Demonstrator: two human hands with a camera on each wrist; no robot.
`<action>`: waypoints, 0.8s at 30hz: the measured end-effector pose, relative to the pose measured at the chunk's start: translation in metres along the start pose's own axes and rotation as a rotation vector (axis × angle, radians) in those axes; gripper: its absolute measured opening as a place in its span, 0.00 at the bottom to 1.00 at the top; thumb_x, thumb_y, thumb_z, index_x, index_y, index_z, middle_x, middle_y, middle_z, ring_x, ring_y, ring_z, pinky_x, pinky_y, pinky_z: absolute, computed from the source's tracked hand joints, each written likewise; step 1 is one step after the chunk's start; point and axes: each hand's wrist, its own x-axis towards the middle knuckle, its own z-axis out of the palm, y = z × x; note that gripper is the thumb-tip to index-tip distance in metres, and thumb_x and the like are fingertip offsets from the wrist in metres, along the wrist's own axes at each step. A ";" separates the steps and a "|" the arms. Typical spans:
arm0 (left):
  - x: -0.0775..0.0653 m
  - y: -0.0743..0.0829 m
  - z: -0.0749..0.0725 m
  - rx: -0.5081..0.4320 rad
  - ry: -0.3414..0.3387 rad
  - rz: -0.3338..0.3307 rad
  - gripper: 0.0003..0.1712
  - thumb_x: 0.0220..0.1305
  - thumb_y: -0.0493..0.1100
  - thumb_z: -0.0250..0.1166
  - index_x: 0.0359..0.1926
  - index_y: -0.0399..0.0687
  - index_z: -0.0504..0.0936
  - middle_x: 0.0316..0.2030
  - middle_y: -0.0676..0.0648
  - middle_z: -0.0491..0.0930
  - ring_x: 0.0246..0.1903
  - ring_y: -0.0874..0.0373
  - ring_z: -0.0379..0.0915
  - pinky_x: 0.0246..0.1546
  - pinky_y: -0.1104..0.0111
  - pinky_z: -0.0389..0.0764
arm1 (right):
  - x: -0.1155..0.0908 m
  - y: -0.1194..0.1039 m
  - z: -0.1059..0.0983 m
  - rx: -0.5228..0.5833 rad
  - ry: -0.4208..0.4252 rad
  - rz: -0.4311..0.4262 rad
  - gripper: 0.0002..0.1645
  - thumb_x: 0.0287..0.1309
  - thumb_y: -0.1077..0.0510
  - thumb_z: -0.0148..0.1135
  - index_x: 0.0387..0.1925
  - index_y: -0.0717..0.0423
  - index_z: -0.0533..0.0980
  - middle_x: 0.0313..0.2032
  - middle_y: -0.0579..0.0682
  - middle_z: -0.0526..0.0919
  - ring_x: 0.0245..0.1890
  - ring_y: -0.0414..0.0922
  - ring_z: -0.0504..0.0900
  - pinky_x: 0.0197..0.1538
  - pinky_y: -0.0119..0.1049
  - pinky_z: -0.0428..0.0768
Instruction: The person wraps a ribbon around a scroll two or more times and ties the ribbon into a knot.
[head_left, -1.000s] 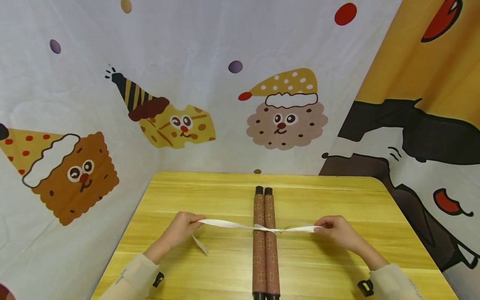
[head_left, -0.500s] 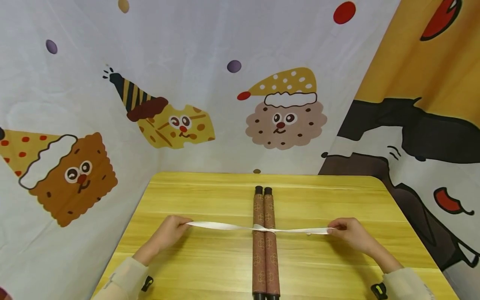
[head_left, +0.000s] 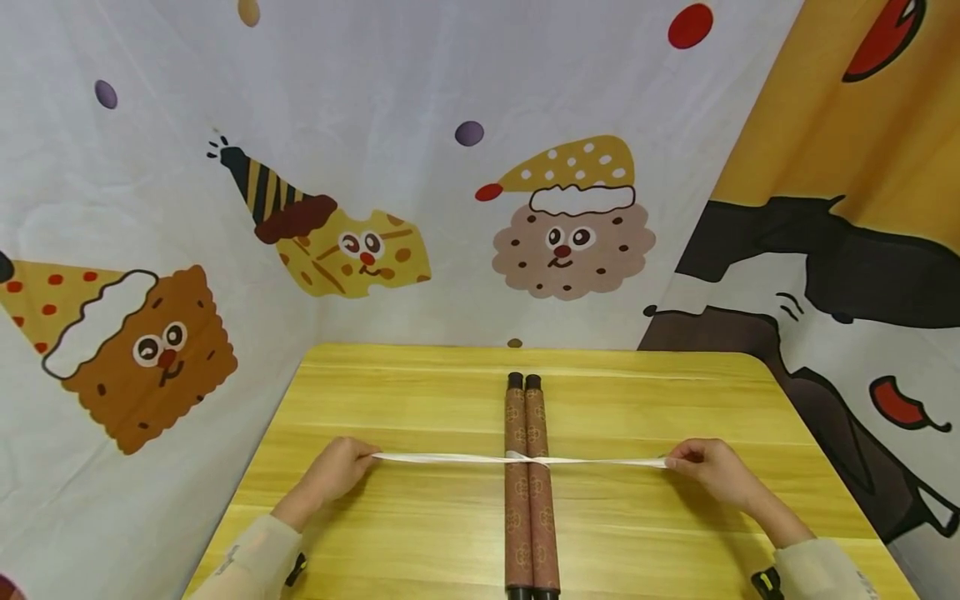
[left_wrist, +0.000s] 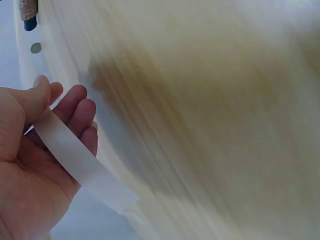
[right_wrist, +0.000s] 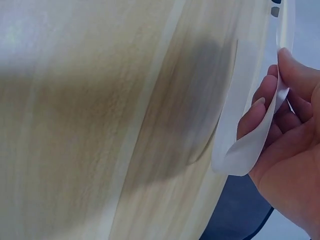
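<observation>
Two brown patterned rolls with black ends, a left roll (head_left: 517, 508) and a right roll (head_left: 543, 517), lie side by side on the table. A white ribbon (head_left: 450, 457) goes round their middle, crosses on top and stretches nearly straight to both sides. My left hand (head_left: 336, 471) pinches one end between thumb and forefinger; in the left wrist view a loose tail of ribbon (left_wrist: 85, 165) hangs across the palm. On the other side my right hand (head_left: 708, 471) pinches the opposite end, and its tail loops below the fingers in the right wrist view.
The yellow wood-grain table (head_left: 405, 375) has rounded far corners. Behind and beside it hangs a white curtain (head_left: 420, 75) with cartoon food prints. Black clips show at both sleeves.
Both hands have moved apart, left hand leftward and right hand rightward. The ribbon between them has gone from slightly slack and twisted to taut. The rolls' far ends shifted slightly left.
</observation>
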 end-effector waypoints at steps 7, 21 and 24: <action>0.001 -0.003 0.006 0.029 0.017 0.023 0.06 0.57 0.36 0.66 0.36 0.46 0.87 0.34 0.47 0.86 0.34 0.59 0.78 0.33 0.63 0.83 | -0.001 0.000 0.004 -0.003 0.016 -0.009 0.06 0.54 0.55 0.66 0.27 0.53 0.80 0.25 0.51 0.81 0.22 0.39 0.70 0.23 0.31 0.73; 0.007 0.044 0.016 0.109 -0.097 0.188 0.34 0.45 0.36 0.61 0.59 0.40 0.74 0.53 0.42 0.73 0.52 0.50 0.66 0.51 0.53 0.74 | 0.000 -0.003 0.010 -0.030 -0.017 -0.004 0.07 0.56 0.55 0.65 0.33 0.54 0.80 0.30 0.48 0.82 0.29 0.42 0.75 0.30 0.36 0.78; 0.014 0.062 0.024 0.078 -0.114 0.205 0.30 0.53 0.42 0.61 0.60 0.41 0.73 0.57 0.43 0.71 0.56 0.50 0.63 0.54 0.52 0.72 | 0.002 -0.009 0.011 -0.037 -0.019 -0.026 0.08 0.57 0.57 0.64 0.37 0.57 0.80 0.32 0.48 0.83 0.33 0.42 0.78 0.35 0.39 0.80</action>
